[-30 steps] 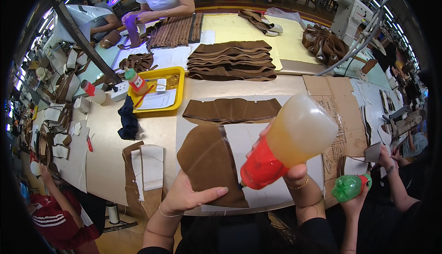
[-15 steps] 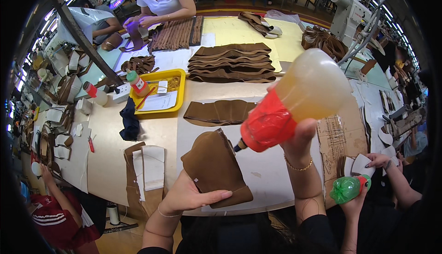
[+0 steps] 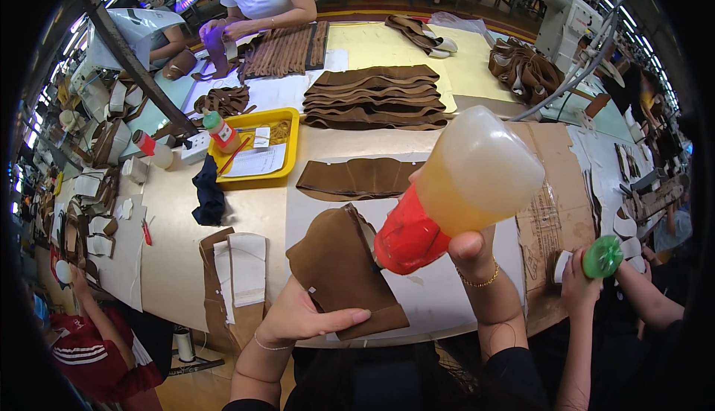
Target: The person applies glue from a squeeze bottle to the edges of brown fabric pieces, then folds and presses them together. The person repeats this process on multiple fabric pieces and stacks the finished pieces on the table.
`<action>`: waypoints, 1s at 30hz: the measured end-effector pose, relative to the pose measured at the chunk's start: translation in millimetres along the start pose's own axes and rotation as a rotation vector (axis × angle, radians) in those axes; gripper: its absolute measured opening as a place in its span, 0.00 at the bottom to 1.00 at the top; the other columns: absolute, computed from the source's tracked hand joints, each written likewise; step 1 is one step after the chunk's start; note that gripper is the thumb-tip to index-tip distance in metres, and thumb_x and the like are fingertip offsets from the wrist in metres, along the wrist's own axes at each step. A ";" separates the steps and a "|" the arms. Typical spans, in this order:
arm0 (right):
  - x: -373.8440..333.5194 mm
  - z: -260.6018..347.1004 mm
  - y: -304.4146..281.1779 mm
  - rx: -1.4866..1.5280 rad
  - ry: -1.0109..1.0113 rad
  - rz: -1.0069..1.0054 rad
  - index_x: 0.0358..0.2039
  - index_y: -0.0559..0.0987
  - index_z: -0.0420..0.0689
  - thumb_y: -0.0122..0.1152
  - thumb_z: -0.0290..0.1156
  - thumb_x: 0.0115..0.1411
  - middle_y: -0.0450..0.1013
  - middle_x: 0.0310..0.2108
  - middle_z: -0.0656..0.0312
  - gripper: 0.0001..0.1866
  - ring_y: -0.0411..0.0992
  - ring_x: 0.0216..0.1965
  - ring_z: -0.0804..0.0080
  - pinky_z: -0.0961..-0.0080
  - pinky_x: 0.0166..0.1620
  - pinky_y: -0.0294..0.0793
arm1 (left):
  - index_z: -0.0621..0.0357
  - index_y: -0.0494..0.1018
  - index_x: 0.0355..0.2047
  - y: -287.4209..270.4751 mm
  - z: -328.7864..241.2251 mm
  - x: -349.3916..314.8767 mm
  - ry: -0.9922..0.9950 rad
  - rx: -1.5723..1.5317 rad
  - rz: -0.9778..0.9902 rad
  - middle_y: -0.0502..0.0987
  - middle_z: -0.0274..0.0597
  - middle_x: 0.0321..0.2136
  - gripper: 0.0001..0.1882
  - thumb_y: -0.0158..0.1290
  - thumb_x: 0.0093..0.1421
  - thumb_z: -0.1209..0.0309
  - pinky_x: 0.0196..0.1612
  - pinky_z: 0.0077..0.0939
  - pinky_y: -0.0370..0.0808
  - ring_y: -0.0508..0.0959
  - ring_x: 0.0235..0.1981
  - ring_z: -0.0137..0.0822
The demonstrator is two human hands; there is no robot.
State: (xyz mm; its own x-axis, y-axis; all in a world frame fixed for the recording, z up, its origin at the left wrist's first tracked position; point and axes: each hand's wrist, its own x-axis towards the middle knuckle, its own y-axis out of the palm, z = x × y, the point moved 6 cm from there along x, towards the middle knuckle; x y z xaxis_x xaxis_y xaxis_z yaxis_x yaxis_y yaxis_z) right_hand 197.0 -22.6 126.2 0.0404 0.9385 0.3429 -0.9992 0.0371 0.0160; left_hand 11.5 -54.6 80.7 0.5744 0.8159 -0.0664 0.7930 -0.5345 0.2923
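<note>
A brown leather piece is pinched in my left hand, the thumb flat on its lower part and the fingers hidden beneath. My right hand grips a squeeze bottle tilted upside down, its neck end wrapped in red tape. Amber liquid lies inside the translucent bottle. Its tip is mostly hidden behind the red wrap, close to the right edge of the leather piece; whether it touches I cannot tell. Just beyond lies another brown leather strip on the white sheet.
A yellow tray with a bottle and paper stands at the left. Behind are stacked brown strips. Brown and white pieces lie left of my hand. At the right, a co-worker's hand holds a green bottle; cardboard lies beside.
My right hand has shifted the bottle slightly left and down along the leather's edge. The leather piece has barely moved. The co-worker's green bottle has risen and turned.
</note>
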 end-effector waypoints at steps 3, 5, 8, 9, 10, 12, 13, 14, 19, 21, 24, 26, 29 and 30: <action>-11.6 -3.6 1.8 0.096 0.099 0.030 0.48 0.63 0.34 0.58 0.73 0.31 0.68 0.41 0.54 0.56 0.74 0.35 0.63 0.66 0.35 0.78 | 0.62 0.53 0.57 -2.9 0.8 -0.7 0.015 -0.017 -0.030 0.65 0.41 0.49 0.42 0.63 0.43 0.79 0.52 0.28 0.66 0.67 0.51 0.32; -18.6 -9.3 -1.7 0.119 0.135 0.046 0.49 0.62 0.35 0.59 0.72 0.31 0.67 0.41 0.54 0.57 0.74 0.35 0.62 0.65 0.35 0.79 | 0.62 0.54 0.57 -4.3 0.6 -0.6 0.018 -0.019 -0.044 0.66 0.41 0.49 0.41 0.63 0.43 0.79 0.52 0.28 0.66 0.67 0.50 0.32; -20.5 -11.8 -5.4 0.150 0.141 0.046 0.50 0.61 0.36 0.61 0.71 0.31 0.66 0.41 0.55 0.57 0.74 0.36 0.62 0.64 0.35 0.79 | 0.63 0.56 0.55 -4.3 -1.0 0.4 -0.010 -0.019 -0.121 0.68 0.43 0.47 0.42 0.63 0.38 0.80 0.52 0.30 0.67 0.70 0.48 0.34; -19.6 -12.4 -6.5 0.155 0.135 0.035 0.50 0.61 0.36 0.62 0.71 0.31 0.66 0.41 0.55 0.57 0.74 0.36 0.61 0.64 0.36 0.79 | 0.63 0.57 0.55 -4.2 -1.2 0.9 -0.026 -0.019 -0.155 0.69 0.43 0.46 0.43 0.63 0.35 0.81 0.51 0.31 0.68 0.71 0.48 0.36; -14.5 -15.0 -8.7 0.154 0.121 0.010 0.50 0.61 0.36 0.62 0.71 0.32 0.66 0.41 0.54 0.56 0.74 0.36 0.61 0.64 0.36 0.79 | 0.63 0.57 0.55 -3.8 -0.6 1.5 -0.032 -0.022 -0.151 0.69 0.43 0.46 0.43 0.63 0.35 0.81 0.51 0.31 0.68 0.71 0.47 0.36; -3.7 -12.5 -9.2 0.135 0.073 -0.023 0.50 0.61 0.35 0.60 0.71 0.34 0.66 0.41 0.53 0.56 0.74 0.36 0.62 0.65 0.36 0.79 | 0.63 0.58 0.54 -2.4 0.3 4.0 -0.041 -0.027 -0.137 0.70 0.43 0.45 0.43 0.64 0.35 0.80 0.51 0.30 0.69 0.71 0.47 0.35; 1.1 -11.1 -9.6 0.124 0.051 -0.040 0.50 0.61 0.35 0.60 0.71 0.35 0.66 0.41 0.53 0.55 0.73 0.36 0.62 0.65 0.37 0.78 | 0.63 0.58 0.54 -1.3 0.8 4.6 -0.046 -0.034 -0.129 0.70 0.42 0.45 0.43 0.64 0.35 0.80 0.50 0.30 0.69 0.71 0.46 0.35; 7.4 -6.3 -7.1 0.098 0.024 -0.032 0.50 0.61 0.34 0.59 0.71 0.36 0.66 0.41 0.53 0.55 0.73 0.36 0.62 0.66 0.37 0.78 | 0.63 0.58 0.54 -0.6 0.7 4.6 -0.050 -0.040 -0.123 0.70 0.42 0.45 0.43 0.64 0.35 0.80 0.50 0.29 0.69 0.72 0.46 0.35; 15.1 1.0 2.6 0.052 -0.042 -0.032 0.49 0.63 0.34 0.58 0.72 0.36 0.69 0.41 0.52 0.54 0.72 0.38 0.65 0.70 0.38 0.76 | 0.63 0.57 0.55 -0.1 -1.8 5.0 -0.034 -0.031 -0.132 0.69 0.42 0.45 0.44 0.64 0.35 0.80 0.50 0.29 0.69 0.71 0.47 0.35; 9.5 1.9 3.9 0.046 0.022 -0.001 0.48 0.64 0.35 0.57 0.73 0.34 0.69 0.40 0.53 0.55 0.72 0.39 0.66 0.70 0.39 0.75 | 0.63 0.57 0.55 -0.8 -2.3 4.6 -0.010 -0.029 -0.140 0.69 0.42 0.46 0.43 0.64 0.36 0.81 0.50 0.29 0.69 0.71 0.48 0.35; 0.7 1.4 6.2 0.056 0.075 0.035 0.48 0.65 0.36 0.57 0.74 0.32 0.70 0.40 0.54 0.56 0.71 0.39 0.67 0.71 0.40 0.75 | 0.62 0.54 0.57 -2.0 0.4 3.4 0.016 -0.035 -0.058 0.66 0.41 0.49 0.41 0.63 0.43 0.81 0.52 0.28 0.67 0.67 0.50 0.32; -3.5 0.2 6.8 0.058 0.090 0.065 0.48 0.65 0.36 0.58 0.74 0.31 0.70 0.40 0.54 0.56 0.71 0.39 0.67 0.71 0.40 0.74 | 0.62 0.54 0.57 -2.7 2.3 3.7 0.015 -0.037 -0.062 0.66 0.41 0.49 0.42 0.63 0.42 0.81 0.52 0.27 0.67 0.67 0.50 0.32; -9.8 -1.5 5.2 0.056 0.116 0.109 0.49 0.65 0.36 0.59 0.73 0.31 0.70 0.41 0.54 0.56 0.71 0.40 0.67 0.70 0.41 0.74 | 0.62 0.54 0.57 -4.6 4.0 4.7 0.024 -0.001 -0.071 0.66 0.41 0.49 0.42 0.63 0.42 0.80 0.51 0.27 0.67 0.68 0.50 0.32; -12.1 -0.7 5.4 0.062 0.133 0.114 0.49 0.65 0.36 0.59 0.72 0.31 0.70 0.41 0.54 0.56 0.71 0.40 0.67 0.70 0.41 0.74 | 0.62 0.54 0.57 -5.3 4.0 4.8 0.029 0.017 -0.077 0.66 0.41 0.49 0.42 0.63 0.42 0.80 0.51 0.27 0.67 0.68 0.50 0.32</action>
State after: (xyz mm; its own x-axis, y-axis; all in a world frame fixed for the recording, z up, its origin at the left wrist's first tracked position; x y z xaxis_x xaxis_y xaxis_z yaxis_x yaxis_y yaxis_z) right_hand 191.1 -33.5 121.5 -0.0776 0.9727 0.2188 -0.9951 -0.0891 0.0433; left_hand 10.8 -48.7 75.0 0.5061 0.8604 -0.0606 0.8379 -0.4738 0.2709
